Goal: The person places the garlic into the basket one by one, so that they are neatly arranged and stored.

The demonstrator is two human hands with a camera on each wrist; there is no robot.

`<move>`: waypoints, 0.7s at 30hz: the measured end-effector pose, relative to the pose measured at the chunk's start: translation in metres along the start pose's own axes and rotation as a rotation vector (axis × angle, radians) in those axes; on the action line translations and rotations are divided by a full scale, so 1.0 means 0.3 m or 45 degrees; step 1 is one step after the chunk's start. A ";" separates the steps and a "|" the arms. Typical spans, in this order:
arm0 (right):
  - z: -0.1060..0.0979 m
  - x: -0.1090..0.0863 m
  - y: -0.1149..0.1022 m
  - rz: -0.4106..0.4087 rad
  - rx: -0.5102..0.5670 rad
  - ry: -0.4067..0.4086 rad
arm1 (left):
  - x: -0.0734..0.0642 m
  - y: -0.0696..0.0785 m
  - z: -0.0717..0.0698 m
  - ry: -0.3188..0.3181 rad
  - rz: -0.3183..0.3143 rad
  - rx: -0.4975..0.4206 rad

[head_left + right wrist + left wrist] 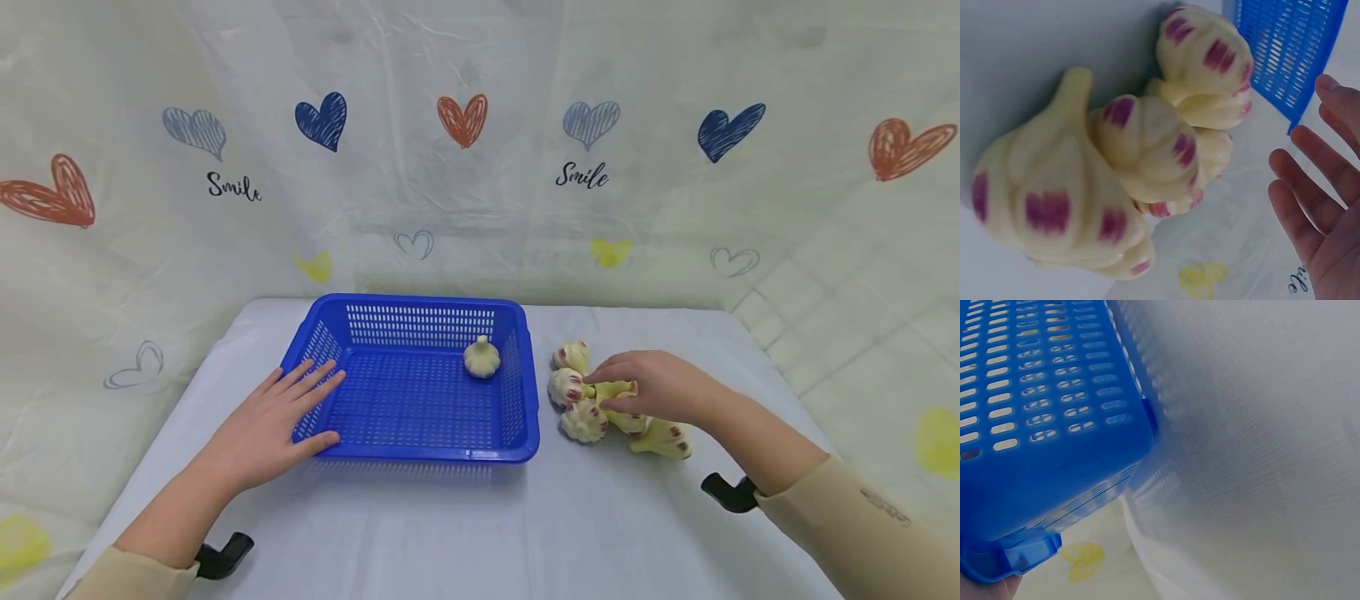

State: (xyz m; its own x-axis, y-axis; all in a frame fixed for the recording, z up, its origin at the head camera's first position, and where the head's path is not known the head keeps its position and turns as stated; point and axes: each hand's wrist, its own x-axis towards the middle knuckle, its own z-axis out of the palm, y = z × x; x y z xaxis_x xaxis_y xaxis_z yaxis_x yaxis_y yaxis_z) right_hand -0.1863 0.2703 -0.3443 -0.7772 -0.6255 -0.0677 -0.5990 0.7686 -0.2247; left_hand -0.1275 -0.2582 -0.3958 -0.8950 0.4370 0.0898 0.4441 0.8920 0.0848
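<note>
My left hand (pixel 266 425) rests on the left rim of a blue plastic basket (pixel 420 454), its fingers spread straight. One garlic bulb (pixel 482 358) sits inside the basket near its right wall. To the right of the basket, several garlic bulbs with purple marks (pixel 584 422) lie bunched on the table. Over that pile hovers my right hand (pixel 651 385), thumb and fingers apart. In the right wrist view, the right hand (pixel 1335 206) has loosely extended fingers with nothing between them, beside a garlic bulb (pixel 1147 147). It partly hides the pile in the head view.
A white cloth (pixel 450 533) covers the table. Behind it hangs a pale curtain (pixel 495 208) printed with hearts and the word Smile. A black wrist strap piece (pixel 731 493) shows below the right forearm, another black piece (pixel 225 557) by the left.
</note>
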 end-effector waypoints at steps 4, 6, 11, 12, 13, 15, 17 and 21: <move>0.017 -0.014 0.006 0.015 0.018 -0.031 | 0.000 0.000 0.000 -0.001 -0.005 0.008; 0.028 -0.016 0.011 0.011 0.028 -0.054 | 0.001 0.002 0.000 -0.004 -0.008 0.010; 0.064 -0.012 0.026 -0.054 -0.027 -0.090 | 0.002 0.005 -0.004 -0.010 -0.009 0.010; 0.072 -0.011 0.028 -0.072 -0.047 -0.092 | 0.002 0.005 -0.004 -0.009 -0.008 0.012; 0.080 -0.009 0.031 -0.084 -0.070 -0.093 | 0.003 0.004 -0.004 -0.008 -0.006 0.015; 0.093 -0.004 0.035 -0.102 -0.099 -0.094 | 0.003 0.004 -0.004 -0.008 -0.003 0.021; 0.102 0.000 0.037 -0.111 -0.120 -0.095 | 0.003 0.003 -0.003 -0.008 -0.004 0.021; 0.114 0.006 0.034 -0.099 -0.126 -0.120 | 0.003 0.001 -0.002 -0.005 -0.004 0.022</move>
State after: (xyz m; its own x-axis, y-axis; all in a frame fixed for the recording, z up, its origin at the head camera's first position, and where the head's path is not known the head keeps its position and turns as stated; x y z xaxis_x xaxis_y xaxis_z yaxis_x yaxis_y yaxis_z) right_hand -0.1872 0.2724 -0.3800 -0.7088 -0.6901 -0.1461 -0.6765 0.7237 -0.1363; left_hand -0.1281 -0.2577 -0.3949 -0.8965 0.4347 0.0859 0.4406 0.8952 0.0677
